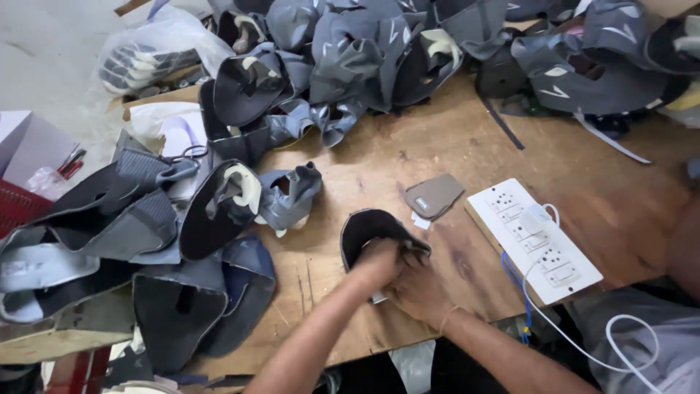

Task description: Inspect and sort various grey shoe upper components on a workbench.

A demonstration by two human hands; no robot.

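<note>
Both hands meet near the front edge of a wooden table [408, 146]. My left hand [376, 263] grips the lower edge of a dark curved shoe upper piece [368, 226] that lies open on the wood. My right hand [419, 290] presses against the same piece from the right side, fingers curled over its rim. A thin band circles my right wrist. A small grey tongue-shaped piece [434, 195] lies just beyond, apart from the hands.
A white power strip [532, 237] with a plugged white cable lies to the right. Grey and black shoe uppers [350, 51] are heaped along the back and left [219, 211]. Scissors [188, 153], a plastic bag [153, 51] and a red crate [16, 204] sit at left.
</note>
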